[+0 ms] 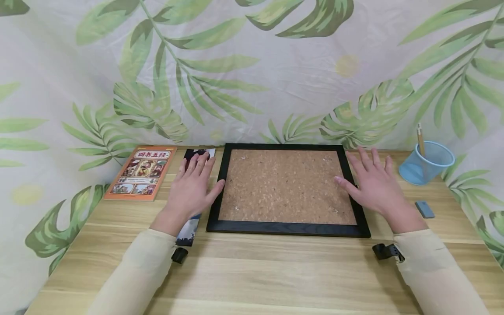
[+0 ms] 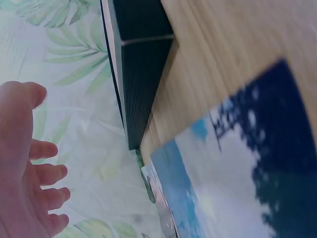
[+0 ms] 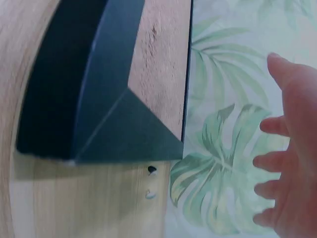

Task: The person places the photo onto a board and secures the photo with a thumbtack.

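the black-framed cork board [image 1: 289, 188] lies flat on the table [image 1: 275, 271], cork side up, between a person's two hands. the left hand [image 1: 190, 188] is by the board's left rail, fingers straight and spread, thumb reaching the rail; the right hand [image 1: 372, 183] mirrors it on the right, thumb over that rail. neither grips anything, and whether a thumb presses the frame i can't tell.

my reading of the step: the board is being squared up or about to be taken by its sides. shifting or lifting it would call for both palms closing in on the side rails together, keeping it level.

as for room, the most is on the near side of the board, a broad stretch of bare wood. beyond its far rail the leafy cloth [image 1: 275, 87] comes close, so little play there. left of the board a glossy print [image 1: 188, 229] lies just beside it, partly under the left hand, with an orange book [image 1: 141, 173] further out. right of it, past the hand, are a blue mesh cup [image 1: 439, 166] holding a pencil [image 1: 421, 139] and a small grey-blue block [image 1: 425, 209].
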### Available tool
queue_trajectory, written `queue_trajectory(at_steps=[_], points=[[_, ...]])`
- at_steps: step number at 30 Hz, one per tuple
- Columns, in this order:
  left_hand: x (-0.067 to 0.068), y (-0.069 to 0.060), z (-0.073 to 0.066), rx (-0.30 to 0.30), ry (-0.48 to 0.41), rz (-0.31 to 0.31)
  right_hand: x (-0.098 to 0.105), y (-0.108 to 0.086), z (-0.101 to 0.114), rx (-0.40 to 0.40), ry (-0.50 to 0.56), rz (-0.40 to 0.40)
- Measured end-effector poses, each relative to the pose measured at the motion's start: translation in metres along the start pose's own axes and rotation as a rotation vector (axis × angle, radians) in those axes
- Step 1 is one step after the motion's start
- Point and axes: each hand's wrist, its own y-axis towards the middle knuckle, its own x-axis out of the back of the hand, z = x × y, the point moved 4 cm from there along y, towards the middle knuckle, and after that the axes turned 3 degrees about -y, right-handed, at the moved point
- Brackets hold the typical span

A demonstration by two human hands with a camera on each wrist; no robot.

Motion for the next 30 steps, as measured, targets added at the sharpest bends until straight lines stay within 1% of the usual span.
queue_trajectory(at_steps=[3,6,8,11,14,18,22,24,26,28,30], points=[[0.003,0.000,0.004,-0.014,-0.010,-0.028,0.000,0.001,-0.008,0.013,0.044,-0.002],[0.004,0.000,0.009,-0.024,-0.041,-0.072,-0.002,0.003,-0.018,0.009,0.114,-0.002],[0.005,0.000,0.013,-0.028,-0.081,-0.098,-0.004,0.003,-0.026,-0.003,0.169,0.000],[0.006,-0.002,0.022,-0.009,-0.141,-0.117,-0.006,0.002,-0.034,-0.017,0.250,-0.016],[0.007,-0.003,0.031,0.050,-0.191,-0.077,-0.009,0.003,-0.042,-0.039,0.295,-0.037],[0.009,-0.003,0.042,0.139,-0.256,-0.011,-0.011,0.003,-0.052,-0.082,0.345,-0.030],[0.009,-0.001,0.054,0.210,-0.306,-0.006,-0.015,0.005,-0.059,-0.089,0.356,-0.028],[0.008,0.001,0.061,0.248,-0.314,-0.002,-0.019,0.008,-0.064,-0.080,0.344,-0.020],[0.006,0.003,0.070,0.294,-0.309,0.023,-0.024,0.010,-0.068,-0.071,0.328,0.007],[0.003,0.005,0.077,0.336,-0.296,0.059,-0.029,0.012,-0.072,-0.062,0.320,0.033],[0.001,0.008,0.083,0.366,-0.265,0.102,-0.033,0.013,-0.075,-0.053,0.314,0.044]])
